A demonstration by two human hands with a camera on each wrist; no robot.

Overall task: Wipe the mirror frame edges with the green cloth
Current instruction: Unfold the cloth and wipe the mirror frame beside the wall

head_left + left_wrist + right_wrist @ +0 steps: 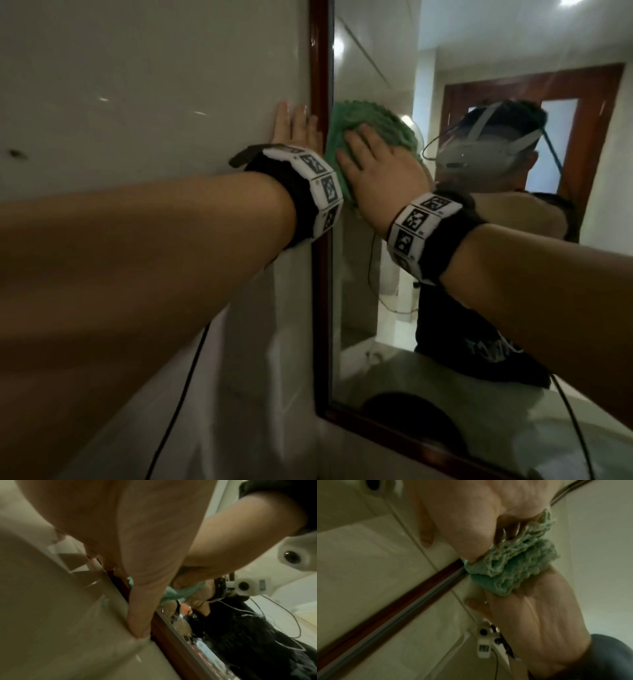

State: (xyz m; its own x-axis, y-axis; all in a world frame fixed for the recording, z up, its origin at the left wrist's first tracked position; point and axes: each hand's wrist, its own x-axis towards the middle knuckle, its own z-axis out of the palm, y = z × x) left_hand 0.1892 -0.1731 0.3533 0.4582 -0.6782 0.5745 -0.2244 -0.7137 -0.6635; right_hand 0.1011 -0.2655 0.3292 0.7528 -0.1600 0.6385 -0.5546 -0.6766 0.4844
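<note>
The mirror's dark red-brown wooden frame runs up the tiled wall; its left edge also shows in the wrist views. My right hand presses a bunched green cloth against the glass right beside that left edge, fingers bent over it. In the right wrist view the cloth is squeezed between my palm and the mirror, touching the frame's inner edge. My left hand lies flat on the wall tile just left of the frame, its thumb against the frame's outer edge.
The frame's bottom rail slants across the lower right. The glass reflects a person with a headset, a wooden door and cables. A black cable hangs under my left forearm. A dark mark sits on the wall at far left.
</note>
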